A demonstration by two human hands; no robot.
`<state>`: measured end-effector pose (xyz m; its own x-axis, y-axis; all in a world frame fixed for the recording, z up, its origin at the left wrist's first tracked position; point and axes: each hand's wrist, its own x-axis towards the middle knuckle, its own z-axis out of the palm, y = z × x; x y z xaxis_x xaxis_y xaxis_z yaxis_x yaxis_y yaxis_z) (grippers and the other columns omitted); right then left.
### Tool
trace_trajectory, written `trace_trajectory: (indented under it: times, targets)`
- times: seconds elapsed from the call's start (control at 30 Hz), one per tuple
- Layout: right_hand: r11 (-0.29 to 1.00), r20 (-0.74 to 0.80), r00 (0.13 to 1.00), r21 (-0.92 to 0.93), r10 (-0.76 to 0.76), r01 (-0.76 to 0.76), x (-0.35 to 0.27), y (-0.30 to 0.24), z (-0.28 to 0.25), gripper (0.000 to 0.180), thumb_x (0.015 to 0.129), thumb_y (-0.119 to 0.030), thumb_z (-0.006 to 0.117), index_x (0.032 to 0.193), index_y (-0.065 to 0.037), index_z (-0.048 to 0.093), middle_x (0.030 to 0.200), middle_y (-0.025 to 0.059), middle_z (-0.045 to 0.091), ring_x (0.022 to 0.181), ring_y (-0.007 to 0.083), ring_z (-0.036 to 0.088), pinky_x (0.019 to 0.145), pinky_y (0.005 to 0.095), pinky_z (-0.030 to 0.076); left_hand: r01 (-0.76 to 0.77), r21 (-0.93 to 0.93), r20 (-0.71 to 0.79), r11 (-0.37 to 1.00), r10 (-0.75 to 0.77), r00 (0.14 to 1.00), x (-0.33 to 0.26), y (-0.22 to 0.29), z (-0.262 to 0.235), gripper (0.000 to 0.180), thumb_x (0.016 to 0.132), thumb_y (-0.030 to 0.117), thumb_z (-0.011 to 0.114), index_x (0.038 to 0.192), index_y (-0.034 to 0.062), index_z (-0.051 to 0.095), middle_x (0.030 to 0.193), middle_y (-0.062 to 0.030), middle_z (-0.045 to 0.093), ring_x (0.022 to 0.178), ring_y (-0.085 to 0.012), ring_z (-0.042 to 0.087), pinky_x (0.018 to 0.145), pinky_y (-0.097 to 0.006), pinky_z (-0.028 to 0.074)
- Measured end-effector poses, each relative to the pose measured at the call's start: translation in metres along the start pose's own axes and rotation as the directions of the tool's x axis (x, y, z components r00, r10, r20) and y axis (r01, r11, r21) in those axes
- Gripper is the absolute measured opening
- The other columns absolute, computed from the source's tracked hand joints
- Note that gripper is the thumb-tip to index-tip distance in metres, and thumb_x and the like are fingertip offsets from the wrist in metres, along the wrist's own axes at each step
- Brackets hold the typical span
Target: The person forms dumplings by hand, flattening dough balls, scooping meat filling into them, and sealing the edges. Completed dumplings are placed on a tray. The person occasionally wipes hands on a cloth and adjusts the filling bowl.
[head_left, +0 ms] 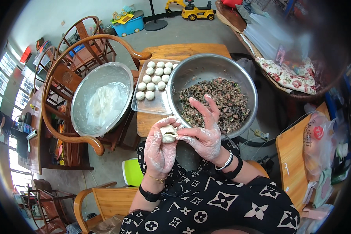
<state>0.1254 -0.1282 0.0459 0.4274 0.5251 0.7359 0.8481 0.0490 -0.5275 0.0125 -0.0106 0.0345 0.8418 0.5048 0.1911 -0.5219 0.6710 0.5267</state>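
Note:
Cupped in my floured left hand point(160, 150) is a round white dough bun point(168, 133), with some dark filling showing at a gap in its top. My right hand point(202, 134) pinches the bun's edge between thumb and index finger, its other fingers raised. Just beyond my hands, a large steel bowl point(254, 99) holds chopped meat-and-greens filling point(218, 101). Left of it, a clear plastic tray point(160, 107) carries several finished round buns point(156, 79) in rows. The tray and the steel bowl stand on a small wooden table point(183, 49).
A big metal basin point(78, 117) with white dough under plastic film point(107, 102) rests on a wooden armchair point(52, 89) at left. On the right are a wicker seat with a floral cushion point(288, 74) and a wooden board point(292, 156) beside plastic bags point(318, 144). A yellow toy digger point(197, 12) stands far off.

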Motion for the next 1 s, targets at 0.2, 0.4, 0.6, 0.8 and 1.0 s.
trace_trajectory:
  times: [0.2, 0.4, 0.6, 0.8, 1.0]
  targets:
    - [0.999, 0.011, 1.000, 0.032, 0.002, -0.003, 0.000, 0.000, 0.002, 0.020, 0.073, -0.024, 0.085, 0.092, -0.023, 0.080, 0.150, 0.0140, 0.048, 0.146, 0.0412, 0.024, 0.117, 0.0507, 0.022, -0.051, 0.085, 0.007, 0.995, 0.051, 0.999, -0.001, -0.007, -0.003, 0.016, 0.102, 0.010, 0.054, 0.115, 0.0016, 0.057, 0.121, -0.0154, 0.058, 0.111, -0.0221, 0.058, 0.098, -0.033, 0.049]
    - [1.000, -0.006, 1.000, 0.000, 0.002, -0.002, 0.001, -0.007, 0.004, 0.021, 0.074, -0.025, 0.084, 0.093, -0.019, 0.079, 0.149, 0.0133, 0.050, 0.146, 0.0418, 0.024, 0.117, 0.0510, 0.024, -0.076, 0.145, -0.063, 0.986, 0.086, 0.994, 0.000, -0.007, 0.005, 0.019, 0.104, 0.015, 0.051, 0.116, 0.0015, 0.055, 0.118, -0.0141, 0.059, 0.109, -0.0218, 0.057, 0.098, -0.034, 0.047]
    - [1.000, -0.041, 0.999, -0.020, 0.009, -0.009, -0.004, -0.014, 0.011, 0.019, 0.074, -0.020, 0.083, 0.092, -0.017, 0.078, 0.150, 0.0133, 0.050, 0.145, 0.0434, 0.025, 0.117, 0.0515, 0.024, -0.117, 0.120, -0.080, 0.986, 0.127, 0.989, 0.001, -0.010, 0.005, 0.026, 0.107, 0.025, 0.044, 0.112, 0.0019, 0.054, 0.115, -0.0140, 0.056, 0.106, -0.0232, 0.055, 0.099, -0.038, 0.044]
    - [0.999, -0.027, 1.000, 0.038, 0.016, -0.015, 0.000, -0.011, 0.009, 0.021, 0.071, -0.019, 0.084, 0.090, -0.016, 0.078, 0.150, 0.0139, 0.048, 0.145, 0.0427, 0.025, 0.117, 0.0516, 0.023, -0.174, 0.243, -0.039, 0.954, 0.189, 0.981, 0.001, -0.013, 0.002, 0.021, 0.106, 0.021, 0.046, 0.108, 0.0014, 0.054, 0.114, -0.0137, 0.056, 0.104, -0.0215, 0.056, 0.096, -0.036, 0.046]
    - [0.994, -0.054, 0.992, 0.009, 0.113, -0.113, 0.004, -0.019, 0.006, 0.023, 0.070, -0.018, 0.085, 0.092, -0.018, 0.077, 0.151, 0.0159, 0.046, 0.145, 0.0420, 0.024, 0.117, 0.0521, 0.022, -0.121, 0.201, -0.096, 0.972, 0.142, 0.985, -0.005, -0.010, 0.011, 0.025, 0.106, 0.019, 0.048, 0.121, -0.0007, 0.053, 0.116, -0.0133, 0.058, 0.101, -0.0187, 0.058, 0.091, -0.032, 0.049]
